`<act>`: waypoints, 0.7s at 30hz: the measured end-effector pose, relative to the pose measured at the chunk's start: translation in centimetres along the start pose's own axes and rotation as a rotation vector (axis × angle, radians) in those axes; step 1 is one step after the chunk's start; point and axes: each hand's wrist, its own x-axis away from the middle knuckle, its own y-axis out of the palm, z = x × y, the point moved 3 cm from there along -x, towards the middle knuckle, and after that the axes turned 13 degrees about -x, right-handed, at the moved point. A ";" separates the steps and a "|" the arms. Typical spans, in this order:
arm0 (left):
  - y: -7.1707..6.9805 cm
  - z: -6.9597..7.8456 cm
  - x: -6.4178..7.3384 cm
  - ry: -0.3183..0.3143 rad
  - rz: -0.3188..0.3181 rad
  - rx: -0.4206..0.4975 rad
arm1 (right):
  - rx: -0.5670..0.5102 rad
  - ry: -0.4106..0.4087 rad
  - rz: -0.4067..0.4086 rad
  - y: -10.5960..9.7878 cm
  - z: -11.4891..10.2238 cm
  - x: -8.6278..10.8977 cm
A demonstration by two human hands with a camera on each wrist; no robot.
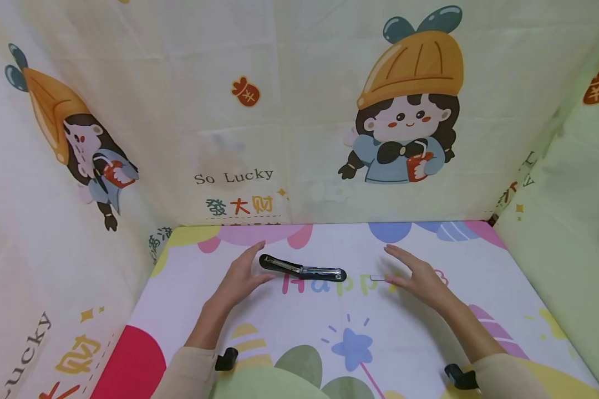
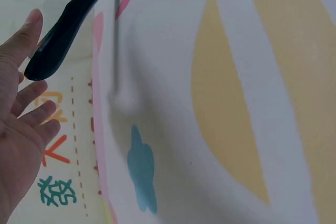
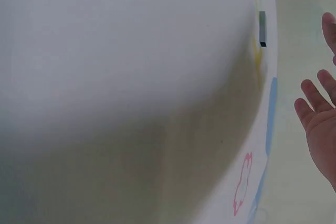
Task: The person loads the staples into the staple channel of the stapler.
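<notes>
A black stapler (image 1: 324, 274) lies opened out on the table, its metal rail showing and its left arm angled up and away. My left hand (image 1: 239, 280) is just left of it, thumb and fingers spread around its left end without gripping it. In the left wrist view the stapler's black arm (image 2: 65, 30) passes close to the spread left hand (image 2: 21, 114). To the stapler's right is a short silver strip of staples (image 1: 377, 277). My right hand (image 1: 421, 280) hovers beside that strip, fingers apart and holding nothing. The right wrist view shows the strip (image 3: 262, 29) away from the right hand (image 3: 320, 124).
A white cloth with colourful prints covers the table (image 1: 289, 310). Behind it hangs a cream printed curtain (image 1: 309, 194), with more of the same cloth at the left and right sides. Each wrist wears a black camera mount (image 1: 227, 359).
</notes>
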 end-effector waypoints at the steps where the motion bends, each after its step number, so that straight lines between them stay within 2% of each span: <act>1: 0.1 0.1 -0.1 -0.013 -0.001 0.017 | -0.023 -0.008 0.003 0.2 0.2 0.0; 5: 0.4 0.2 -0.4 -0.054 -0.005 0.113 | -0.133 -0.018 -0.001 0.9 0.4 -0.4; 11: 1.0 0.2 -0.6 -0.113 0.005 0.270 | -0.223 0.066 -0.028 1.9 0.8 -0.9; 17: 1.7 0.1 -0.9 -0.115 0.033 0.311 | -0.262 0.139 -0.037 2.6 1.7 -0.7; 21: 2.1 0.0 -1.1 -0.118 0.048 0.330 | -0.281 0.151 -0.030 2.9 2.0 -0.5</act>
